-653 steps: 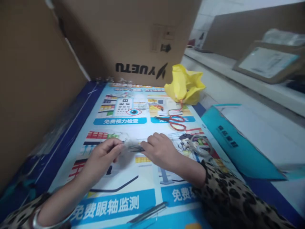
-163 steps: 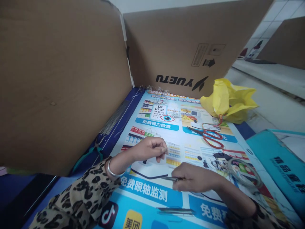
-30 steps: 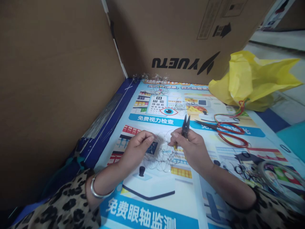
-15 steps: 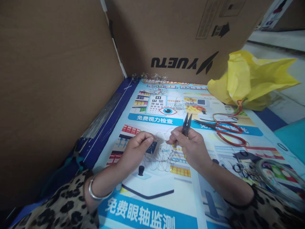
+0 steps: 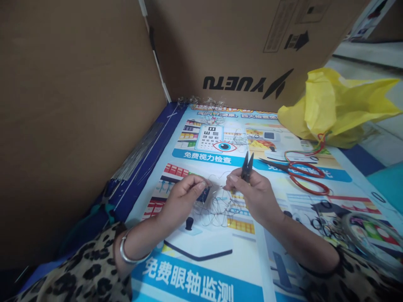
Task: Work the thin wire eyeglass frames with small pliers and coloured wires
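A thin bent-wire piece (image 5: pixel 217 211), made of several loops, hangs between my two hands above the printed poster. My left hand (image 5: pixel 185 197) pinches fine wire at its upper left between thumb and fingertip. Pliers (image 5: pixel 247 164) with dark pointed jaws rest in the palm of my right hand (image 5: pixel 253 191), jaws up and slightly apart. The thumb and forefinger of that same hand are pinched at the wire's upper right. The pliers' handles are hidden by the fingers.
Red-handled scissors (image 5: pixel 307 170) lie to the right, before a yellow bag (image 5: pixel 324 109). Straight wires (image 5: pixel 138 151) and teal-handled pliers (image 5: pixel 105 207) lie at left. Other wire pieces (image 5: pixel 214 111) are at the back. A clear round container (image 5: pixel 371 239) stands at right. Cardboard walls (image 5: pixel 220 42) rise behind.
The whole view has shifted slightly, so things appear a little further right. Both hands keep their pinch on the wire piece, and the pliers stay in the right hand.
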A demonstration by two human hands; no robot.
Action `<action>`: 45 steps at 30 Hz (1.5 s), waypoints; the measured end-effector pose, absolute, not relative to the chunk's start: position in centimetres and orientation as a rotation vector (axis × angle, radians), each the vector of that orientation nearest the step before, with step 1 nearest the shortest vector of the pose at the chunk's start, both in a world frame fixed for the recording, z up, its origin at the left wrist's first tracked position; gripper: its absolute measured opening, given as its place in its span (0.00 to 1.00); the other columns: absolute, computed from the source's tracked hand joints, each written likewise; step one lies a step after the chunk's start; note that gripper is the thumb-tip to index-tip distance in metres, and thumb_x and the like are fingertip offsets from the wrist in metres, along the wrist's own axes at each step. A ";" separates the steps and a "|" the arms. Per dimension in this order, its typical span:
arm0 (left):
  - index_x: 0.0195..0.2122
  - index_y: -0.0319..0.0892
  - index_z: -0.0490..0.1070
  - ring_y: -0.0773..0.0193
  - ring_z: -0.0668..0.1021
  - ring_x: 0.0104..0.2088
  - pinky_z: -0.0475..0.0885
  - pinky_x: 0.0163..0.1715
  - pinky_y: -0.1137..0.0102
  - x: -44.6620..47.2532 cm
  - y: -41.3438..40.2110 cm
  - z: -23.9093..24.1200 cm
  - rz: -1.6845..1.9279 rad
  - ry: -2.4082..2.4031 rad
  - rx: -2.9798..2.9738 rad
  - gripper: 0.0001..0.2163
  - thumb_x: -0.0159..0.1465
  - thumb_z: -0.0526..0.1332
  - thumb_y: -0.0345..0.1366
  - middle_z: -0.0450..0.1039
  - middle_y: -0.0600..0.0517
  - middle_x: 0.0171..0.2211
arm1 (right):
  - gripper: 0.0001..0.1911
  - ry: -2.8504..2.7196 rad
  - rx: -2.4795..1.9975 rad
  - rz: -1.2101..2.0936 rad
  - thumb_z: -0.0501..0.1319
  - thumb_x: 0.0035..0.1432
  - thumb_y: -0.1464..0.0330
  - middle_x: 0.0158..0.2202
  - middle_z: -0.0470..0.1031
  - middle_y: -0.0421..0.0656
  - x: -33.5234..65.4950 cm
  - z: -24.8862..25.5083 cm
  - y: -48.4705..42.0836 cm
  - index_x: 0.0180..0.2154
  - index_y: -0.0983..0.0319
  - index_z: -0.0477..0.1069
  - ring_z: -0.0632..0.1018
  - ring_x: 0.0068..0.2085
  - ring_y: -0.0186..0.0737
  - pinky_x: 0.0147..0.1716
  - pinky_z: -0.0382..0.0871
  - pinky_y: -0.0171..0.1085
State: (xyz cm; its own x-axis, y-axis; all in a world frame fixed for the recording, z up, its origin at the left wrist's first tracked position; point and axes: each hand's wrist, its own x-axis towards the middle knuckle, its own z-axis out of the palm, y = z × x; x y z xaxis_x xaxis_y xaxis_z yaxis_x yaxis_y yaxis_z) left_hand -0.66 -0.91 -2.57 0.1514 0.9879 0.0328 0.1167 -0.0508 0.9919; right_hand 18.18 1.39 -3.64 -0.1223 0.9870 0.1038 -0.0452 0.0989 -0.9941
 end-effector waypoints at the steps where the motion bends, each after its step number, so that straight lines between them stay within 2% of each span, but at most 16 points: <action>1: 0.32 0.39 0.68 0.63 0.72 0.39 0.64 0.40 0.70 -0.7 -0.9 -2.6 1.065 1.164 1.394 0.08 0.63 0.55 0.38 0.71 0.50 0.35 | 0.09 -1.370 -1.070 1.205 0.61 0.54 0.62 0.25 0.71 0.39 18.3 -3.5 1.4 0.31 0.61 0.68 0.72 0.29 0.35 0.30 0.65 0.36; 7: 0.34 0.39 0.68 0.63 0.72 0.40 0.65 0.41 0.69 -0.7 -0.9 -2.4 1.044 1.179 1.400 0.09 0.63 0.54 0.39 0.72 0.50 0.36 | 0.05 -1.802 -1.050 0.840 0.59 0.55 0.66 0.29 0.71 0.40 18.6 -1.9 1.3 0.31 0.60 0.70 0.71 0.29 0.34 0.29 0.65 0.34; 10: 0.35 0.39 0.68 0.63 0.72 0.40 0.65 0.42 0.69 -0.6 -0.9 -2.4 1.029 1.177 1.417 0.09 0.63 0.53 0.39 0.72 0.50 0.37 | 0.05 -1.937 -0.990 0.638 0.57 0.57 0.68 0.27 0.70 0.41 18.5 -1.6 1.4 0.30 0.60 0.70 0.72 0.29 0.36 0.29 0.66 0.35; 14: 0.35 0.40 0.68 0.64 0.71 0.37 0.65 0.39 0.70 -0.6 -0.9 -2.4 1.026 1.171 1.449 0.10 0.64 0.53 0.41 0.71 0.50 0.35 | 0.05 -2.006 -0.918 0.469 0.57 0.55 0.70 0.29 0.73 0.43 18.3 -2.1 1.3 0.33 0.59 0.71 0.73 0.32 0.38 0.30 0.68 0.37; 18: 0.33 0.40 0.67 0.66 0.70 0.35 0.64 0.37 0.72 -0.5 -1.0 -2.1 1.039 1.176 1.515 0.10 0.65 0.51 0.39 0.69 0.53 0.31 | 0.08 -2.033 -0.861 0.416 0.57 0.54 0.73 0.31 0.74 0.43 18.2 -2.7 1.4 0.36 0.58 0.72 0.74 0.34 0.39 0.32 0.69 0.37; 23: 0.29 0.41 0.63 0.69 0.66 0.29 0.61 0.30 0.75 -0.4 -1.1 -1.8 1.026 1.191 1.594 0.10 0.65 0.50 0.38 0.63 0.56 0.26 | 0.10 -2.060 -0.788 0.343 0.58 0.52 0.76 0.31 0.73 0.44 17.8 -2.8 1.4 0.36 0.59 0.72 0.74 0.34 0.39 0.33 0.69 0.38; 33: 0.29 0.41 0.62 0.68 0.68 0.30 0.61 0.31 0.74 -0.3 -1.2 -1.7 1.011 1.193 1.569 0.10 0.66 0.49 0.37 0.66 0.55 0.27 | 0.09 -2.087 -0.746 0.312 0.57 0.53 0.75 0.28 0.73 0.43 17.6 -2.5 1.6 0.35 0.58 0.73 0.73 0.32 0.39 0.32 0.69 0.40; 45: 0.29 0.41 0.63 0.66 0.69 0.31 0.63 0.33 0.73 -0.4 -1.1 -1.9 1.001 1.193 1.599 0.10 0.65 0.48 0.37 0.67 0.54 0.28 | 0.13 -2.177 -0.708 0.337 0.54 0.52 0.78 0.28 0.73 0.43 17.8 -2.7 1.7 0.34 0.57 0.72 0.73 0.33 0.40 0.32 0.68 0.40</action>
State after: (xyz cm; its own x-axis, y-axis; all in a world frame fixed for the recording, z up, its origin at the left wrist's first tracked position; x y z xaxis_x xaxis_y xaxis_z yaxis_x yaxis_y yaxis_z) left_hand -0.41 -1.10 -1.88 0.2143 0.9719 0.0971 0.2641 -0.1533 0.9522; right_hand 17.85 1.73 -2.74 -0.5200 0.5897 0.6180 0.3751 0.8076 -0.4550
